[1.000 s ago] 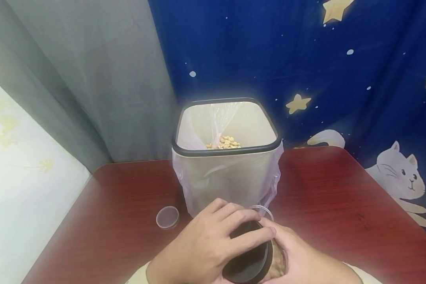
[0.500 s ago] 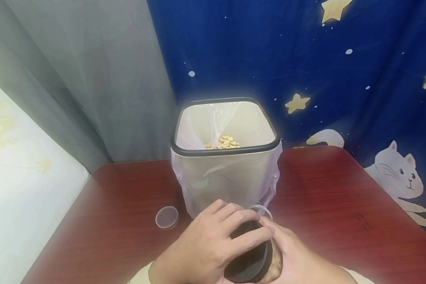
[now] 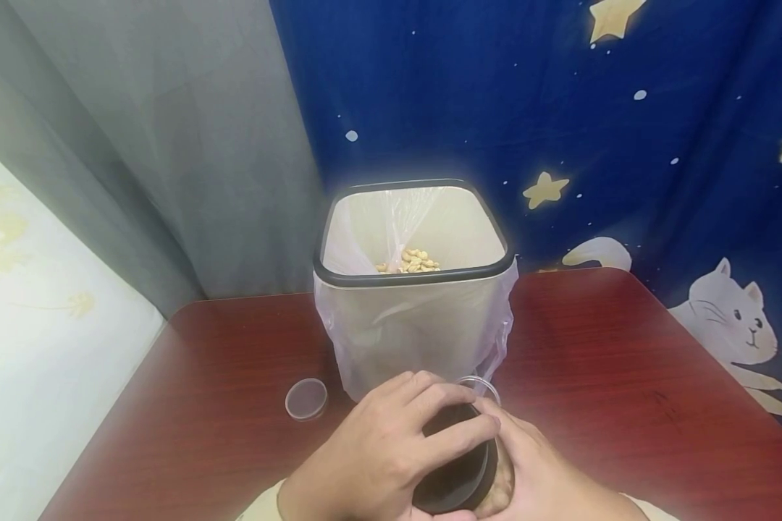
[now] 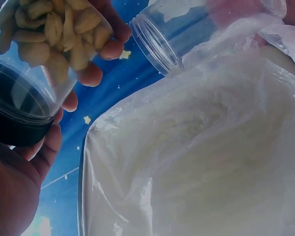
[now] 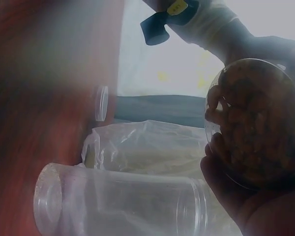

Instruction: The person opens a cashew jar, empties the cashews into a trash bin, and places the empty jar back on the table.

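Low in the head view, both hands hold a clear jar of cashews (image 4: 59,37) with a black lid (image 3: 459,474). My left hand (image 3: 387,445) lies over the lid, its fingers and thumb gripping the edge. My right hand (image 3: 550,474) wraps around the jar's body from the right. In the right wrist view the jar's round bottom (image 5: 258,123) faces the camera, packed with nuts. Just beyond the hands is a second clear jar (image 5: 128,201), uncapped, with no nuts visible in it; in the head view only its rim shows.
A bin (image 3: 423,325) with a dark rim and a plastic liner stands behind the hands; pale nuts (image 3: 420,262) lie inside. On the table (image 3: 625,376), left of the bin's base, is a round clear lid (image 3: 306,399). Curtains (image 3: 430,87) hang behind.
The jar and both hands shift slightly left, with the left hand's fingers still over the black lid. The bin, the uncapped jar and the clear lid stay where they were.
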A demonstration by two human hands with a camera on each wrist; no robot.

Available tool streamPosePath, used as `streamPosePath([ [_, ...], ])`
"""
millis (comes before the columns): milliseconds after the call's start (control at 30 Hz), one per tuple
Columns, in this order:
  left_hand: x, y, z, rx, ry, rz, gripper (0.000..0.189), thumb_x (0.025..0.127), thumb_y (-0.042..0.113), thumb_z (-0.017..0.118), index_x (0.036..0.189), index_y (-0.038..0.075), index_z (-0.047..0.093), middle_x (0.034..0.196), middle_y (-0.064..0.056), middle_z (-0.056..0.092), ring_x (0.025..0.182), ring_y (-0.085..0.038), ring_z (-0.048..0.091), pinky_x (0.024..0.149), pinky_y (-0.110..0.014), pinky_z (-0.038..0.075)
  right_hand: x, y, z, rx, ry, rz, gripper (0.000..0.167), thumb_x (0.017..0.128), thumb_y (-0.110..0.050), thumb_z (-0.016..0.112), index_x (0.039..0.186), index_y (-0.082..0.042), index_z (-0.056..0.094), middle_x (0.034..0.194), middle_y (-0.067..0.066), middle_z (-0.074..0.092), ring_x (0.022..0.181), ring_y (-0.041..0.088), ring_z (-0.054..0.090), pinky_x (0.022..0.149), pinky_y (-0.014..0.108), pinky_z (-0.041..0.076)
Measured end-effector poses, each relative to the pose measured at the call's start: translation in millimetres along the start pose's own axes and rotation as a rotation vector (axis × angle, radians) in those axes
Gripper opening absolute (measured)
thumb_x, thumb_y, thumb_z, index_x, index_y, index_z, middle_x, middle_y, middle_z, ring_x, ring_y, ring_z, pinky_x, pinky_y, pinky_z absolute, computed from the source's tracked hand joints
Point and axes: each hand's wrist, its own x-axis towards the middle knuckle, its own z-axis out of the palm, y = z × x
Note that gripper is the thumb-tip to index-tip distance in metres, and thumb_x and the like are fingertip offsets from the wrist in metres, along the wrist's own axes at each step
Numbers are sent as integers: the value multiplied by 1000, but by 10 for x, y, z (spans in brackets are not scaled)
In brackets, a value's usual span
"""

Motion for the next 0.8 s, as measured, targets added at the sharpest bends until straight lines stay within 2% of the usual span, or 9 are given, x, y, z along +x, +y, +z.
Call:
streamPosePath([
  [367,-8,-2,2,13,-7,-3,53,92,57,54,128,19,65,115,1,62,93,-12,56,83,-22,47,-10,-10,25,-29,14,-4,86,69,-45,89,139,-18,48,124,-8,63,106,4,62,91,19,50],
  [800,-11,-8,3,13,4,-2,51,94,56,51,127,20,65,113,1,62,92,-12,56,82,-22,47,-45,-27,50,-53,34,35,92,67,-44,90,143,-18,46,125,-5,64,108,5,62,90,21,52],
])
